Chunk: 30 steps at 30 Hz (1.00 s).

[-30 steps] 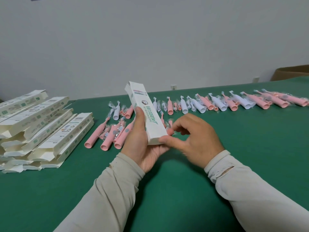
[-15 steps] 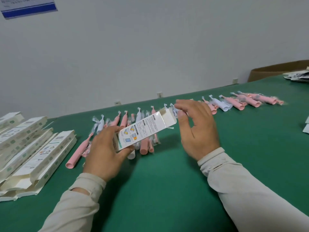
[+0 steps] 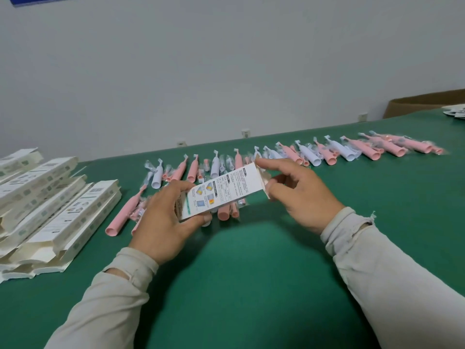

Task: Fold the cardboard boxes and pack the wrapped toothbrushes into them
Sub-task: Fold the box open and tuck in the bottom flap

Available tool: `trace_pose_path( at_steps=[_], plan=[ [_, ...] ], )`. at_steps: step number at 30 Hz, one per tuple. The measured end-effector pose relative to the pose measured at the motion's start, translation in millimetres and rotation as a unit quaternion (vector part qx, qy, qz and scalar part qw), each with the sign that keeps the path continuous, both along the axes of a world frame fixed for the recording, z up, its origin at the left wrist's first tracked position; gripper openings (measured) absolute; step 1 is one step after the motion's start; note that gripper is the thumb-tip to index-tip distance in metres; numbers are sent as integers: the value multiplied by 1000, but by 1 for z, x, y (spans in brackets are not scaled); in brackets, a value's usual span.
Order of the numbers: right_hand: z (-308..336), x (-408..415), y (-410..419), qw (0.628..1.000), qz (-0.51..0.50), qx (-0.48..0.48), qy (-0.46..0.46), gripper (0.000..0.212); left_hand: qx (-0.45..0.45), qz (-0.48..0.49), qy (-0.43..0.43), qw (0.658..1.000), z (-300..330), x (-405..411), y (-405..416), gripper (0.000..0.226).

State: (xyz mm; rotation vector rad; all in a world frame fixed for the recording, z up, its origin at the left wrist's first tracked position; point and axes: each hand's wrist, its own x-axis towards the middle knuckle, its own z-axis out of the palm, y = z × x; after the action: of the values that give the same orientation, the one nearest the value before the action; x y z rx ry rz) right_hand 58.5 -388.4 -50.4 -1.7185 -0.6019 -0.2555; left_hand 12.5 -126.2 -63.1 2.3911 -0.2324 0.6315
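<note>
Left hand point(image 3: 163, 222): at centre frame, fingers and thumb curled round the lower left end of the printed box point(image 3: 219, 192), clamping it.
Right hand point(image 3: 299, 195): thumb and fingers pinch the box's upper right end, at the end flap point(image 3: 263, 181).
Box: held above the table, tilted, its right end higher, printed panel facing the camera.
Box end: whether the flap is tucked in cannot be told.
Wrapped toothbrushes point(image 3: 317, 153): pink and white, in clear wrap, lying in a row across the middle of the frame towards the upper right; several lie just behind and under the held box.
Finished boxes point(image 3: 50, 205): stacked in a pile at the left edge.
Table point(image 3: 251, 285): green surface under everything.
Brown carton point(image 3: 422, 103): at the right edge, beyond the table.
Sleeves point(image 3: 392, 268): pale, covering both forearms.
</note>
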Motion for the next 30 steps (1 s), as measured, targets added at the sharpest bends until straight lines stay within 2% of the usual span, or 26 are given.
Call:
trace_pose_path(
  at_steps=[3,7,9,10,12,13,17,20,22,26,30],
  plan=[
    [1,1,1,996,57,54,43,58,-42,-42,30,998,1,-3,0,50],
    [-3,2,8,984,104,107,94,52,-41,-46,34,997,4,-5,5,51],
    [-6,5,10,973,52,188,125,44,-65,-13,-3,998,6,-2,13,56],
    [-10,8,10,972,-10,195,128,38,-77,17,-30,996,5,0,18,54],
    [-20,11,9,977,-151,107,109,25,-82,103,-79,988,3,4,25,47],
    [-25,12,11,977,-186,45,96,22,-79,141,-92,983,2,5,26,49],
    [-25,15,43,972,-137,-193,2,35,-70,201,-107,971,-6,5,15,57],
    [-11,27,68,895,-100,-421,-110,53,-70,197,-119,971,-10,4,10,56],
    [-5,35,79,845,-74,-518,-114,57,-76,197,-118,970,-11,4,10,58],
    [-3,45,90,794,-45,-598,-105,56,-85,204,-113,969,-10,5,12,60],
    [-1,44,89,769,-27,-628,-120,45,-87,197,-106,971,-8,4,11,62]
  ],
)
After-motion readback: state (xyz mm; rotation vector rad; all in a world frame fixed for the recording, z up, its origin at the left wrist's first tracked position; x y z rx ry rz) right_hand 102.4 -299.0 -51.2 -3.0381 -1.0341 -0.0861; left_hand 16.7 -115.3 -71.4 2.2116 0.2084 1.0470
